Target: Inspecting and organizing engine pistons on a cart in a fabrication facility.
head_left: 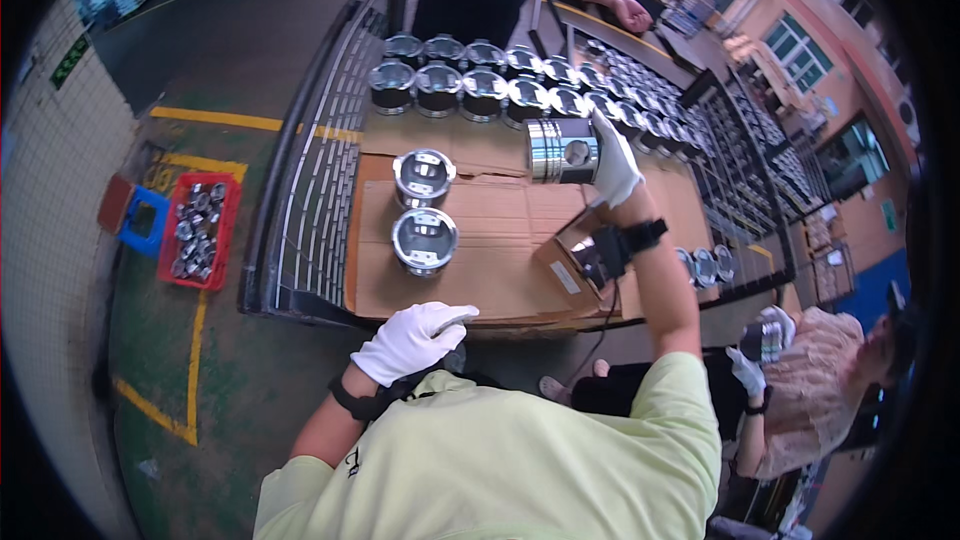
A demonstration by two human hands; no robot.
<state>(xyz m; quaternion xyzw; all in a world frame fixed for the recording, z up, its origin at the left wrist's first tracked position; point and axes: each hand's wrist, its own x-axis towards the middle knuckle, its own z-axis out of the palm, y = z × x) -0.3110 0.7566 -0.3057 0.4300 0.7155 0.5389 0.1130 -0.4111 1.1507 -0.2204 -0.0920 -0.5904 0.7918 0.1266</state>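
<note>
Right hand (613,168) grips a piston (562,150) above cardboard (500,240); left hand (412,340) curls on something hidden, two pistons (424,210) nearby.

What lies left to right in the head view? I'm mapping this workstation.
Blue stool → red crate → two pistons on cardboard → held piston → right hand → seated co-worker.

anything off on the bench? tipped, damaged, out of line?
Nothing damaged or spilled. The right hand holds one piston on its side; two pistons stand upright on the cardboard, apart from the rows behind.
</note>
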